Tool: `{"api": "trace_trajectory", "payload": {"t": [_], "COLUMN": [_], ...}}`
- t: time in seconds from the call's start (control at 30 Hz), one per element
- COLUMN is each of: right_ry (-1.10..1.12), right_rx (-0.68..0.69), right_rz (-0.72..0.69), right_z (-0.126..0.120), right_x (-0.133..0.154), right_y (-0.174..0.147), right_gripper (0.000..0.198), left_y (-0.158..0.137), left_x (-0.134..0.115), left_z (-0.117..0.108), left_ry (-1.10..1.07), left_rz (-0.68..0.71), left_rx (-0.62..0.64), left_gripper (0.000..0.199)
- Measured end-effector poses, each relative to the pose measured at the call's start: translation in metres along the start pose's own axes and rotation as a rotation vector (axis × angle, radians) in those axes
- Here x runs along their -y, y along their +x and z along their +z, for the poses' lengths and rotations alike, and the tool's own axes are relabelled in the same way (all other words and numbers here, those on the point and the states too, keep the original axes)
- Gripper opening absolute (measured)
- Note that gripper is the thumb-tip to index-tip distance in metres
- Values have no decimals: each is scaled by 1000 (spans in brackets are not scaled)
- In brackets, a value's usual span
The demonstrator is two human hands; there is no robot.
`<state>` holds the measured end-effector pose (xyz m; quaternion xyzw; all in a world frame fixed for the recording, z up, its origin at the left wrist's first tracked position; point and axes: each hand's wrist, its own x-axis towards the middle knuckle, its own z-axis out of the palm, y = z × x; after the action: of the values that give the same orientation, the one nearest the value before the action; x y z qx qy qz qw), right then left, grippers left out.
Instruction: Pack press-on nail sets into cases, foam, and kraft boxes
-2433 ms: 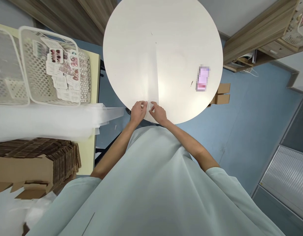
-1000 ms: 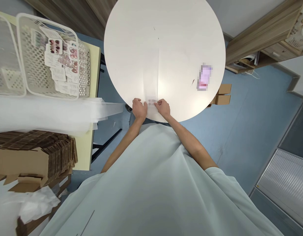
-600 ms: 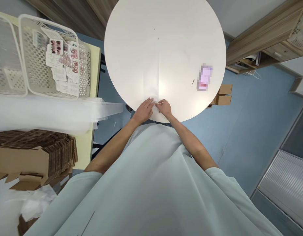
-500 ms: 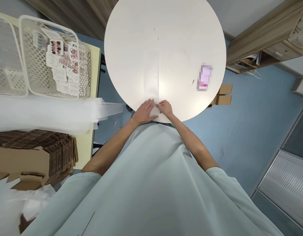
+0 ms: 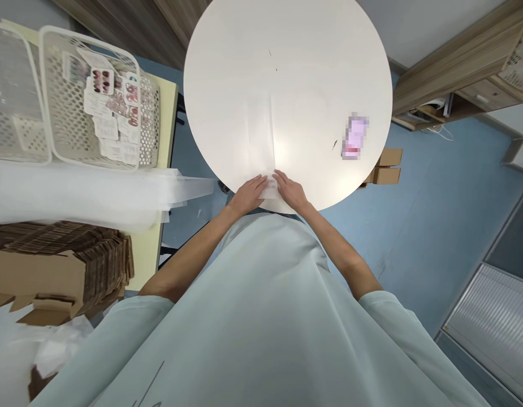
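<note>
A long strip of thin, translucent white wrapping sheet [image 5: 259,130] lies on the round white table [image 5: 312,51], running away from me. At its near end, close to the table's edge, the sheet looks doubled over, and whether something lies under the fold I cannot make out. My left hand [image 5: 248,195] rests on the left side of that end with fingers stretched out. On the right side lies my right hand [image 5: 290,190], fingers extended and pressing down flat. A narrow gap separates the fingertips of the two hands.
A blurred pink phone-like item [image 5: 355,137] lies on the table at right. Left, a side table [image 5: 145,271] bears a white basket [image 5: 148,124] of packaged press-on nails, a stack of white sheets [image 5: 74,192] and flattened cardboard boxes [image 5: 36,274]. Small cartons [image 5: 388,167] sit beyond the table's right edge.
My right hand has gone from pinching the sheet's near end to lying flat on its right side. My left hand has drawn slightly back, its thumb now closer to the fingers.
</note>
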<state>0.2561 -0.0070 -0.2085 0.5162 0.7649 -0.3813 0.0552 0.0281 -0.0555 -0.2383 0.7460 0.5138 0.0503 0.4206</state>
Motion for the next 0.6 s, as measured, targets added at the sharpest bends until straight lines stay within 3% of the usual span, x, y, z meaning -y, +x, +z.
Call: {"api": "trace_trajectory", "payload": {"t": [0.1, 0.23, 0.47, 0.6], "right_ry": [-29, 34, 218, 221], "right_rx": [76, 95, 25, -56], "right_rz": [-67, -42, 56, 156], "right_z": [5, 3, -8, -5], "right_x": [0, -3, -3, 3], "right_y": [2, 7, 27, 45], "right_gripper": [69, 64, 38, 37], "left_y": [-1, -1, 4, 16], "left_x": [0, -3, -7, -6], "left_z": [-4, -10, -17, -17], "left_ry": [-37, -124, -235, -302], "left_rz": [-44, -141, -369, -527], "left_rx": [-5, -82, -253, -351], "left_gripper": [81, 69, 45, 30]}}
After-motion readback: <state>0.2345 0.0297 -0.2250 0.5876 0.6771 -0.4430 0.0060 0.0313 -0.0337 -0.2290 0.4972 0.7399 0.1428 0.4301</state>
